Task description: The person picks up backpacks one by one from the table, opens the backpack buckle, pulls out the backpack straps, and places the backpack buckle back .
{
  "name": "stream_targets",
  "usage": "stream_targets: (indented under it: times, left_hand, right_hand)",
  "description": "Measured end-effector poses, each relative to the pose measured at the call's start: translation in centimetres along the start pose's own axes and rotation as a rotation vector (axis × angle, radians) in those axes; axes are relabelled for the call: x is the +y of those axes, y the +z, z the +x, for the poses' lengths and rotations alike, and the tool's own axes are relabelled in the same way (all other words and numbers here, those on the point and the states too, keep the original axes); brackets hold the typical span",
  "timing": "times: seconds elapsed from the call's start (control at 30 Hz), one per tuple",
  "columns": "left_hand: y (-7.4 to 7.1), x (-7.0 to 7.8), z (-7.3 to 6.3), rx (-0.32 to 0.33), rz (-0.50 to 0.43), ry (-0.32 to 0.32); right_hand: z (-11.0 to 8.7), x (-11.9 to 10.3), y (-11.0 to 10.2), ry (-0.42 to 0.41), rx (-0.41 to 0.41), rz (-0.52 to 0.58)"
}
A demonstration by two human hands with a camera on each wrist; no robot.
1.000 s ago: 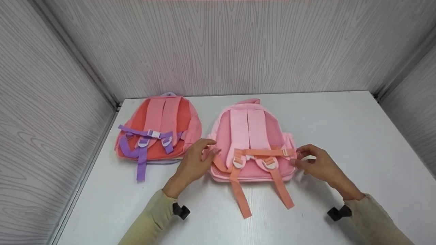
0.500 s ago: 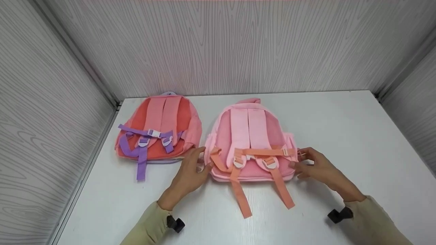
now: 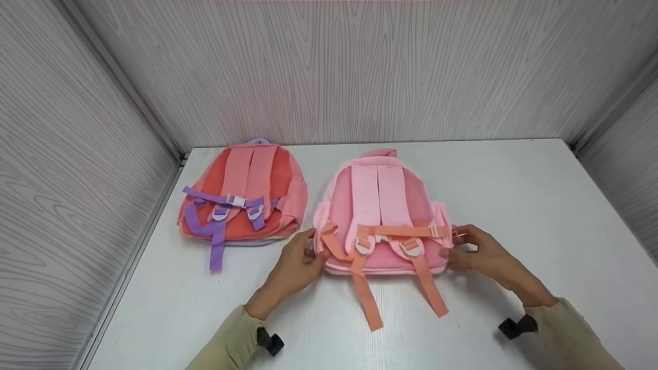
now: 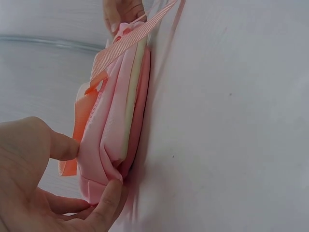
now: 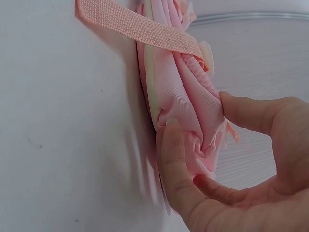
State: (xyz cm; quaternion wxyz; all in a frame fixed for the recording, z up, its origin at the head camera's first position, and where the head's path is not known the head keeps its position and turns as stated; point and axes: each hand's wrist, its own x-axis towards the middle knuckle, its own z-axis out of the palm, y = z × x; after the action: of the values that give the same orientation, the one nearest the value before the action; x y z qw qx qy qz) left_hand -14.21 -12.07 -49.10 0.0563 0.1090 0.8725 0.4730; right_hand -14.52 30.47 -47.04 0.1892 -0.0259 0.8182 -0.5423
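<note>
The pink backpack (image 3: 393, 203), lying flat on the white tabletop (image 3: 514, 195), looks light, soft and likely to sag, so both lower corners seem good holds, with left hand (image 3: 293, 267) and right hand (image 3: 483, 257) each pinching one.

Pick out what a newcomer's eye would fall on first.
Probably the pink backpack in the middle, orange straps trailing off its near edge, left hand and right hand gripping its lower sides. Then the coral backpack with purple straps, left of it on the white table.
</note>
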Motion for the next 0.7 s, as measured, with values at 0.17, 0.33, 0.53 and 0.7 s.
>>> stream_targets:
  times: [0.17,0.33,0.53,0.7]
  left_hand:
    - [0.7,0.3,0.3,-0.027,0.017,0.007]
    - [1.3,0.7,0.8,-0.037,0.014,0.051]
    - [2.3,1.5,1.5,-0.058,0.029,0.065]
    - [3.6,2.5,2.5,-0.087,0.037,0.067]
  right_hand:
    - [-0.6,0.3,-0.5,-0.014,0.010,-0.020]
    - [-1.0,0.6,-1.1,-0.007,0.025,-0.036]
    - [-1.2,0.9,-2.1,0.032,0.058,-0.106]
    - [-1.6,1.5,-3.6,0.033,0.076,-0.130]
